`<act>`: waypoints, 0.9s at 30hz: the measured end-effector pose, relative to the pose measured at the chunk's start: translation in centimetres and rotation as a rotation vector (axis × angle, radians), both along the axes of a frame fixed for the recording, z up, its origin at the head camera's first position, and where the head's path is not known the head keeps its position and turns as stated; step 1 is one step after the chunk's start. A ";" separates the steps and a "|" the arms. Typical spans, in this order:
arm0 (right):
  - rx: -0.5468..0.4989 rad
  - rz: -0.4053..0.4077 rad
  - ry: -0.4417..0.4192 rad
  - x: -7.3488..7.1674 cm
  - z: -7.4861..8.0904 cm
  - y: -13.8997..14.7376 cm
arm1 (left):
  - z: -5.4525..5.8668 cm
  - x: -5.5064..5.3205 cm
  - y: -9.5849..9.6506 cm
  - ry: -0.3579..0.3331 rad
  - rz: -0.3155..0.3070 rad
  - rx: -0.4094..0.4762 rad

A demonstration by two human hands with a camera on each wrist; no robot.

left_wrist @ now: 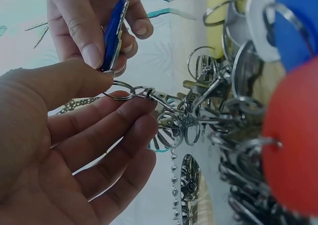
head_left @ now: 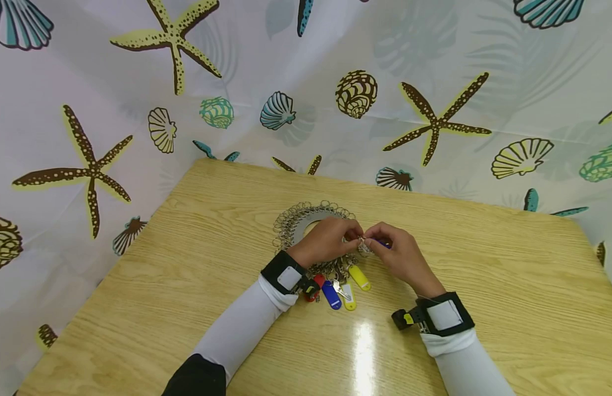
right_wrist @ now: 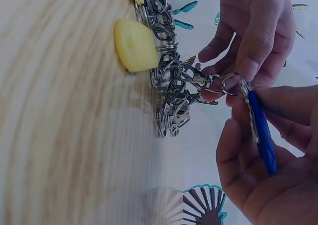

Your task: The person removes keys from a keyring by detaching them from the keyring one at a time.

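My left hand (head_left: pixel 331 239) pinches a small split key ring (left_wrist: pixel 121 97) between thumb and fingers. A metal swivel clasp (right_wrist: pixel 199 79) links that ring to the crowded rim of a large round grey holder (head_left: pixel 300 224), hung all around with clasps and rings. My right hand (head_left: pixel 400 253) grips a blue key tag (right_wrist: pixel 264 138) with a silver key (right_wrist: pixel 252 111) lying flat along it. Tag and key meet the ring right at the left thumb tip. The fingertips of both hands come together over the holder's right side.
Along the holder's near edge hang a red tag (head_left: pixel 314 286), another blue tag (head_left: pixel 331 296), a loose-hanging key (head_left: pixel 342 290) and two yellow tags, one (head_left: pixel 359 278) farther right. Everything sits on a wooden table (head_left: pixel 197 236), backed by a shell-patterned cloth (head_left: pixel 316 66).
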State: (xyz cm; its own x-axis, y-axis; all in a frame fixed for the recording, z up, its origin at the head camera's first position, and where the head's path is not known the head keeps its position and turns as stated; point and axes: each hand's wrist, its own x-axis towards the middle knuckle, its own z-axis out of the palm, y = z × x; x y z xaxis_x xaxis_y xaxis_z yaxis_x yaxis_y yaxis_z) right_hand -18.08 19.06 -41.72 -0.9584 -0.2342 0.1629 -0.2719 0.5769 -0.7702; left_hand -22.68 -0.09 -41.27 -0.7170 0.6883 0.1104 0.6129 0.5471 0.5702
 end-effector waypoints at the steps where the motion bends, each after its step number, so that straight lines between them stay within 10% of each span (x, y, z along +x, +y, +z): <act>1: 0.003 0.001 0.008 0.0 0.0 0.1 | 0.0 0.0 0.0 -0.007 -0.001 0.008; 27: 0.035 -0.112 0.022 0.1 -0.2 -0.4 | 0.2 0.3 0.1 0.023 -0.006 0.044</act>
State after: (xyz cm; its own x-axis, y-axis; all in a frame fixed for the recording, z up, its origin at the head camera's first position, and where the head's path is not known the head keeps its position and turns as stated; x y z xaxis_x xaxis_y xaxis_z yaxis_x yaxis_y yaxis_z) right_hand -17.93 18.69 -41.89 -0.9753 -0.1313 0.1776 -0.2204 0.6310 -0.7438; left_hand -22.41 -0.03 -41.03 -0.7100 0.6863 0.1574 0.6292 0.5181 0.5794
